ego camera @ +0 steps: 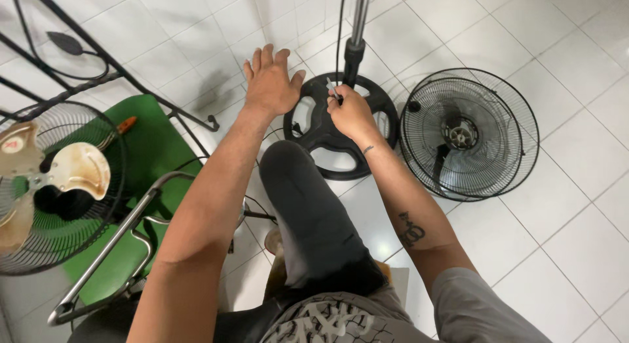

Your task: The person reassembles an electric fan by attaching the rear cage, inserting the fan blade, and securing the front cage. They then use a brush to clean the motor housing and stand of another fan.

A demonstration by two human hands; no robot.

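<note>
Base, a round black fan stand foot, is lying on the white tiled floor at top centre, with its pole rising out of view. Going left to right: a fan head with tan blades is resting over a green stool. The left hand is hovering flat, fingers spread and holding nothing, at the base's left edge. The right hand is sitting on the base, fingers curling tightly around a thin silver tool. A black wire grille is lying just beside the base.
</note>
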